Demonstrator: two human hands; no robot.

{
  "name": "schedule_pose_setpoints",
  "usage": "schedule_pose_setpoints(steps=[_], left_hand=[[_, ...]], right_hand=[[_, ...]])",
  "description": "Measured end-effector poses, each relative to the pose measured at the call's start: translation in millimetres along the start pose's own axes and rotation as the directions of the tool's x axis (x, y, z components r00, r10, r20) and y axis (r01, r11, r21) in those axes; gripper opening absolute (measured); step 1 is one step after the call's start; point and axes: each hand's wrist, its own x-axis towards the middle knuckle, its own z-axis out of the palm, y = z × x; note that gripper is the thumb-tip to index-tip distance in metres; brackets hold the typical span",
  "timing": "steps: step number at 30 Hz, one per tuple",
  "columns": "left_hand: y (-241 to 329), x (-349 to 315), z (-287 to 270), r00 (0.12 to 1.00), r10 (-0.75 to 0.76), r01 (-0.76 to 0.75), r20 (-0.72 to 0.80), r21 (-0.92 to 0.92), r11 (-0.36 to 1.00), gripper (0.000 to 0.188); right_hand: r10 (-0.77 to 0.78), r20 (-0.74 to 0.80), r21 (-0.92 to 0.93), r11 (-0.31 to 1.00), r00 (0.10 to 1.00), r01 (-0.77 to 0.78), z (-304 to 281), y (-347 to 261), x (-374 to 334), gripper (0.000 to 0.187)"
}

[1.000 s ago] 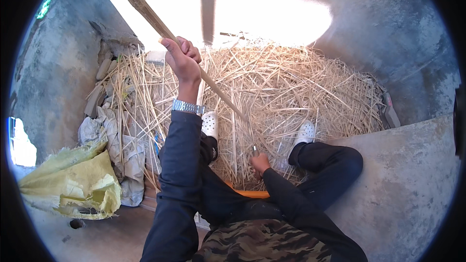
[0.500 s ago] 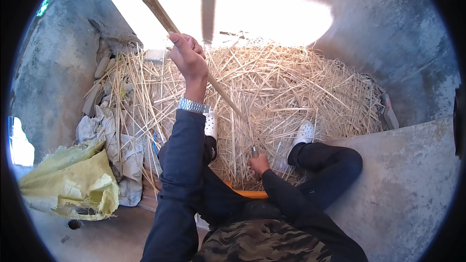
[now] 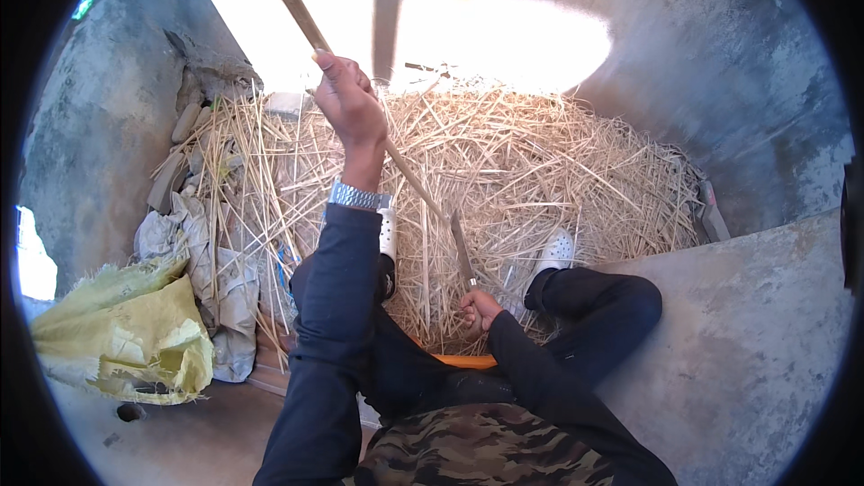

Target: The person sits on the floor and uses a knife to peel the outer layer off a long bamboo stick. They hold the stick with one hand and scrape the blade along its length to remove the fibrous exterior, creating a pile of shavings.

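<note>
My left hand (image 3: pixel 351 103) is closed around a long, narrow bamboo strip (image 3: pixel 297 4), gripping it partway along. The strip's wider end points up and away to the left, and its thinner end slants down toward my right hand. A knife (image 3: pixel 463 252) is in my right hand (image 3: pixel 481 310), with the fingers wrapped round its handle. Its dark blade points away from me, its tip close to the strip's lower end; whether they touch I cannot tell. Pale shavings and thin strips (image 3: pixel 540 153) lie in a wide heap beneath both hands.
A torn yellow sack (image 3: pixel 135 333) and a greyish cloth (image 3: pixel 234 306) lie at the left. My white clogs (image 3: pixel 556 250) rest among the shavings. Concrete walls (image 3: pixel 99 126) stand on both sides, with a concrete slab (image 3: pixel 729 333) at the right. Something orange (image 3: pixel 463 361) shows beneath me.
The knife has turned, so more of its blade's flat side shows. The bamboo strip has shifted slightly, its upper end a little higher and to the right. Both hands keep their holds.
</note>
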Motion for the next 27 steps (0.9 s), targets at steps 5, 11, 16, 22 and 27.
schedule_pose_setpoints(steps=[5,11,16,22,27], left_hand=[[49.3,9.8,-15.1,0.997,0.067,-0.07,-0.036,-0.104,0.992,0.057],[18.2,1.9,-12.2,0.99,0.133,-0.138,-0.037,-0.202,0.97,0.029],[-5.0,9.3,-9.8,0.992,0.117,-0.124,-0.054,-0.163,0.979,0.03],[-16.4,16.1,-3.4,0.984,0.097,-0.105,-0.149,-0.045,0.993,0.028],[-23.4,12.9,-4.1,0.982,0.133,-0.139,-0.137,-0.03,0.99,0.027]], right_hand=[[-0.154,-0.09,-0.029,0.988,0.984,0.152,15.6,-10.9,-13.2,0.009],[-0.679,-0.178,-0.512,0.682,0.712,0.522,39.9,-25.0,-26.6,0.005],[-0.911,-0.065,-0.555,0.372,0.407,0.744,50.0,-13.1,-16.0,0.013],[-0.241,-0.348,-0.475,0.879,0.906,0.051,0.5,9.5,16.2,0.01],[-0.414,-0.215,-0.392,0.866,0.885,0.31,17.7,-1.0,4.2,0.011]])
